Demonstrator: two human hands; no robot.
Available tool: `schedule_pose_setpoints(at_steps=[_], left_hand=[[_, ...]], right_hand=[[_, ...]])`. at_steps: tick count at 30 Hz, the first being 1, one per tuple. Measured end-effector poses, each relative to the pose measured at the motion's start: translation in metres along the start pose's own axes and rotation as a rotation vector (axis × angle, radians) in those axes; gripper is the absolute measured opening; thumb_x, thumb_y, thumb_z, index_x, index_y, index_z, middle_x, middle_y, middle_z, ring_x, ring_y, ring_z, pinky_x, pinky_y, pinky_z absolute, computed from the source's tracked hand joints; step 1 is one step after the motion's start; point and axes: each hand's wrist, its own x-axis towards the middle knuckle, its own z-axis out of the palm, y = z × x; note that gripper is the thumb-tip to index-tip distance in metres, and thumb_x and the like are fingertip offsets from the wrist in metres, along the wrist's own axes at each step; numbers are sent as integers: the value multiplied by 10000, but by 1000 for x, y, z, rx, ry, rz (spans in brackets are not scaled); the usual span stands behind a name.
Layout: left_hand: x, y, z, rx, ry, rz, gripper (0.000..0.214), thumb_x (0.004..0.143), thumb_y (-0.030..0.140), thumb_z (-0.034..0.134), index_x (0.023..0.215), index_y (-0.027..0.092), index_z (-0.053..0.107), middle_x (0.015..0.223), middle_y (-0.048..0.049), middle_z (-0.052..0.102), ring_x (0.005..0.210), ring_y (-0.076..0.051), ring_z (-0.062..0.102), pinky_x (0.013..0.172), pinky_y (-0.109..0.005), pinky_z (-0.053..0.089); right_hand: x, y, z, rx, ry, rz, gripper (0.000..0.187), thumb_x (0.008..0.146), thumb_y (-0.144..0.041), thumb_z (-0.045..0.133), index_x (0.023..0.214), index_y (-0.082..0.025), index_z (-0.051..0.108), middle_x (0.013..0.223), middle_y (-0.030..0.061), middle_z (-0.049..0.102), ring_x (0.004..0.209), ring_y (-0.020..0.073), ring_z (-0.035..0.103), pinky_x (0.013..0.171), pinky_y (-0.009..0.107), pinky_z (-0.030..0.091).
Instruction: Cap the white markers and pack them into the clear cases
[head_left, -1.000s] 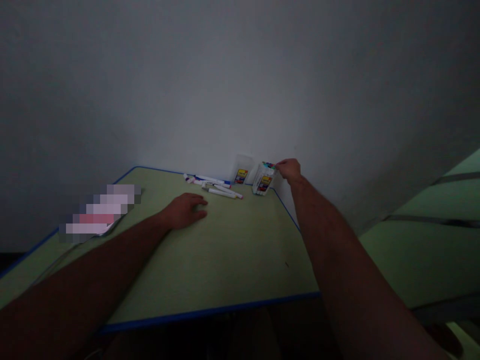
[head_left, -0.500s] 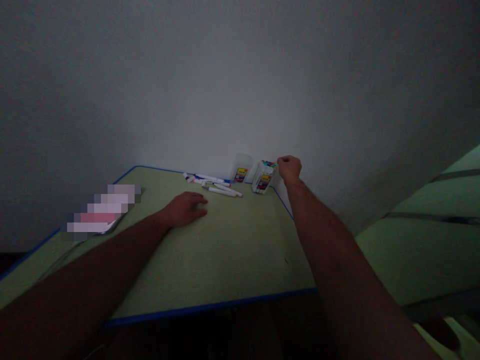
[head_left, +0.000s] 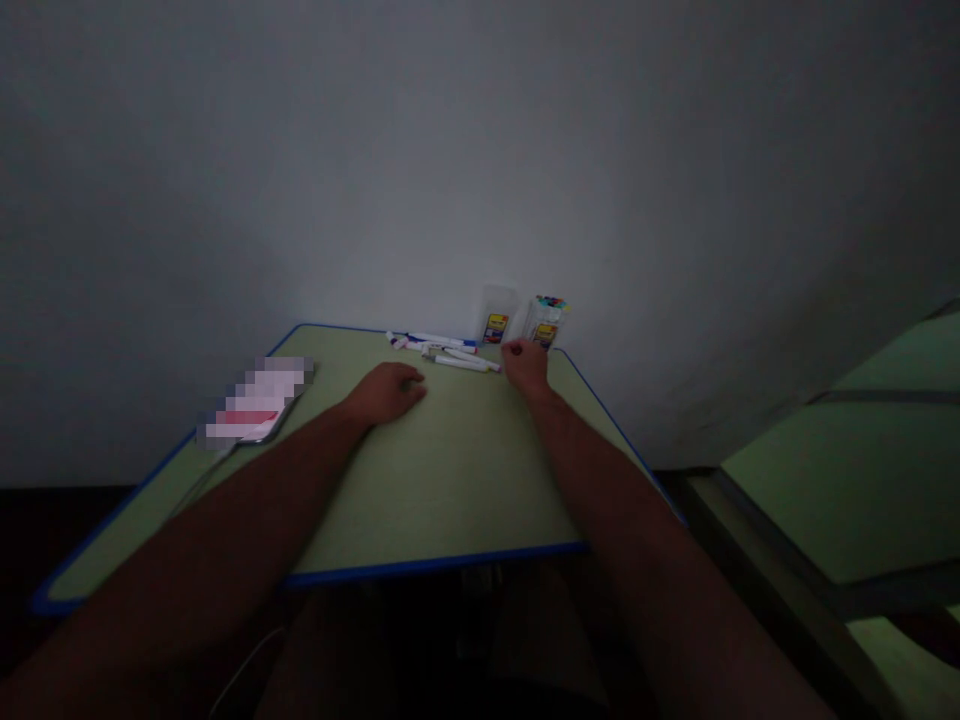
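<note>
On the table (head_left: 465, 470), my left hand (head_left: 386, 392) rests just in front of several white markers (head_left: 457, 362). Its fingers are loosely bent, with a gap between thumb and fingers, and it holds nothing. My right hand (head_left: 527, 368) is beside the right ends of the markers, its fingers curled in, and no marker shows in it. Behind it stands a clear marker box (head_left: 546, 318) filled with markers with coloured ends; my hand hides part of its base. Left of that box is a second clear box (head_left: 496, 312) with a yellow label, apparently without markers.
A phone (head_left: 259, 400) with a lit, pixelated screen lies at the table's left side, a cable (head_left: 199, 487) running from it. A grey wall (head_left: 420, 180) rises behind the table. Blue edging borders the tabletop. Green panels (head_left: 847, 480) stand at the right.
My right hand has moved left and down, from beside the filled marker box to the right ends of the markers. My left hand stays near the markers. The whole view has shifted slightly.
</note>
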Motion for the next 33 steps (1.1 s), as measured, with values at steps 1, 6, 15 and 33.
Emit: schedule_pose_setpoints(at_steps=[1,6,15,33], left_hand=[[0,-2,0,12,14,-15,513,858,464,473,1164,134,720,1231,-125,710,1177,-257,630,1063,-355,434],[3,-8,0,62,53,-61,491,853,438,482,1136,124,733,1214,-143,716,1157,-288,639,1046,-393,455],[3,-7,1,44,52,-77,472,857,427,491,1131,133,740,1199,-129,724,1133,-277,652,1025,-377,472],[3,-7,1,80,44,-80,499,855,444,471,1167,151,729,1236,-118,710,1180,-270,630,1050,-367,450]], right_hand=[[-2,-2,3,-7,-36,-13,217,874,-167,570,976,-134,759,986,89,755,919,182,681,830,261,479],[-6,-15,13,-120,-166,-139,307,910,-152,518,1108,-183,750,1147,72,736,1072,197,661,967,297,463],[-17,-37,22,-391,-421,-389,461,884,-161,534,1330,-197,649,1344,92,642,1230,251,580,1076,361,421],[-27,-35,15,-478,-471,-363,294,850,-183,584,1089,-171,756,1124,135,730,1034,261,669,919,351,496]])
